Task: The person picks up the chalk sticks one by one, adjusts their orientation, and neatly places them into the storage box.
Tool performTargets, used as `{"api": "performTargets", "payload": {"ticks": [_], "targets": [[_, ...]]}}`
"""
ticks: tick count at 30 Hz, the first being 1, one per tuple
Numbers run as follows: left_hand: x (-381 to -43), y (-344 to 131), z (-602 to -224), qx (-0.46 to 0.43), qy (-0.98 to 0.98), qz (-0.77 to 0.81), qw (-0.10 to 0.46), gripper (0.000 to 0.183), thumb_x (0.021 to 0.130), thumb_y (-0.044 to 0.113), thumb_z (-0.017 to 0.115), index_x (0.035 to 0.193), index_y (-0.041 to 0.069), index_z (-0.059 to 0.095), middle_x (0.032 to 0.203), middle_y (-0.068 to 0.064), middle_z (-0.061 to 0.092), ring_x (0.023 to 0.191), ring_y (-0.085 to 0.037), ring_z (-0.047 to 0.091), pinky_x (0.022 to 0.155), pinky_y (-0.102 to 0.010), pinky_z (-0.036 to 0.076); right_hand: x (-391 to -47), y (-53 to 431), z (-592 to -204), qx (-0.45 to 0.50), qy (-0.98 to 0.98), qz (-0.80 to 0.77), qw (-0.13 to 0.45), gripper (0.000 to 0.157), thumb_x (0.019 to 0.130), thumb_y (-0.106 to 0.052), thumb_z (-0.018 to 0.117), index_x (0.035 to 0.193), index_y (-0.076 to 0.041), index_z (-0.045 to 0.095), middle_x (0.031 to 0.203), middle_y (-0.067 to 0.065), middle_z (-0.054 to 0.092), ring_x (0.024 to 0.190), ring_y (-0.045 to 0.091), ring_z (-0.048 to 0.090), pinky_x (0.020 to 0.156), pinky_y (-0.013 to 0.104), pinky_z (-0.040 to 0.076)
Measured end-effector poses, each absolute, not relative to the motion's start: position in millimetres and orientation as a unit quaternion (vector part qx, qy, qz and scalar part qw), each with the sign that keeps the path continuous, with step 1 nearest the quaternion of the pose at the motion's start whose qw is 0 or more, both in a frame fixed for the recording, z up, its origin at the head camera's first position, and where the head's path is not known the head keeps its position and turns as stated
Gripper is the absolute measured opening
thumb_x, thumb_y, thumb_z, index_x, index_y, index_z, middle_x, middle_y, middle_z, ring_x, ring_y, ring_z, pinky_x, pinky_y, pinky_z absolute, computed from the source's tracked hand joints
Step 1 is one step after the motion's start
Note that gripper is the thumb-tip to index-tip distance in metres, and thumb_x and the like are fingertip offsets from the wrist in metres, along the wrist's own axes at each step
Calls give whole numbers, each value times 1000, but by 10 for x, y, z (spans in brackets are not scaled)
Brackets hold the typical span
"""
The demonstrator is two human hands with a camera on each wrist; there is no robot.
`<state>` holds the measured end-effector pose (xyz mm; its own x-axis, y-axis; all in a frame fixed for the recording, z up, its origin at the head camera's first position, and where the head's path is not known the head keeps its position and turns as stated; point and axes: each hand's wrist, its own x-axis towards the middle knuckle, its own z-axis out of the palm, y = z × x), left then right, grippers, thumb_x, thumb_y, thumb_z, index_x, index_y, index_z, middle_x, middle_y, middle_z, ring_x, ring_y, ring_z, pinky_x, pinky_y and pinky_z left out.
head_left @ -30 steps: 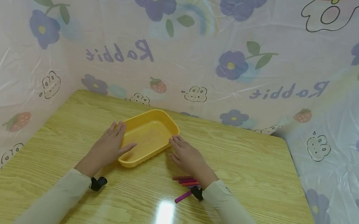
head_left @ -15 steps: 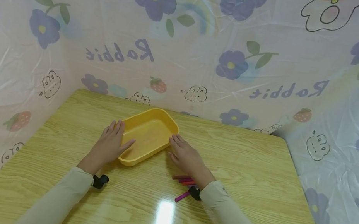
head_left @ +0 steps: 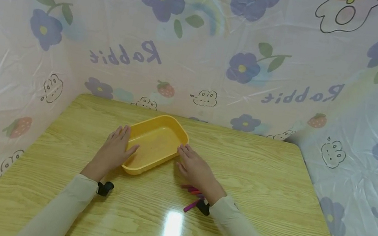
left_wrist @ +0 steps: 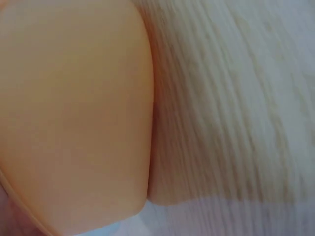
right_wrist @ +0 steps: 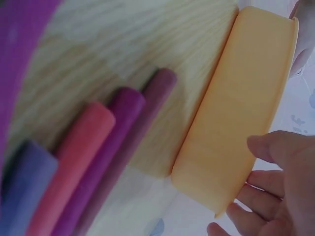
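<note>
A yellow rectangular tray [head_left: 155,145] with rounded corners sits at an angle on the wooden table. My left hand [head_left: 111,153] rests along its left end, fingers at the rim and thumb stretched over the inside. On the right side, the fingertips of my right hand [head_left: 197,171] touch the outer wall near the corner. The right wrist view has that hand [right_wrist: 290,187] with loosely extended fingers against the tray wall [right_wrist: 236,98]. Only the tray's side [left_wrist: 78,123] fills much of the left wrist view, with the left hand mostly hidden there.
Several coloured round sticks, one magenta [head_left: 191,205], lie below the right wrist, partly covered by it. Up close, red [right_wrist: 83,147], purple and blue ones lie side by side. A patterned curtain [head_left: 199,53] hangs behind the table [head_left: 259,166].
The tray's near end has shifted very slightly to the left, and the left hand with it. The right hand stays at the tray's right side.
</note>
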<state>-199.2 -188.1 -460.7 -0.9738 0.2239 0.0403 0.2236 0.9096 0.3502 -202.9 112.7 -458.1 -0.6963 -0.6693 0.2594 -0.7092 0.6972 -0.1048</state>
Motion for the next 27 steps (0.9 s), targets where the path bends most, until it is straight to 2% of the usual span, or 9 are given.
{"api": "performTargets", "payload": {"ticks": [9,27], "targets": [[-1985,-1901,-4586,119,978,171,10,80,97,49,37,147,-4,4,152,-22,5,139,-38,0,111,-52,5,-1892,1156,-4588,383,-914,92,97,54,93,-22,58,138,2,40,142,17,39,132,30,33,105,43,33],[-2002,-1944,-4552,156,975,159,5,80,96,57,27,148,-1,7,154,-16,5,140,-34,3,112,-49,4,-1569,1117,-4595,386,-913,77,111,55,92,-25,60,136,3,43,139,18,42,130,32,37,104,47,32]]}}
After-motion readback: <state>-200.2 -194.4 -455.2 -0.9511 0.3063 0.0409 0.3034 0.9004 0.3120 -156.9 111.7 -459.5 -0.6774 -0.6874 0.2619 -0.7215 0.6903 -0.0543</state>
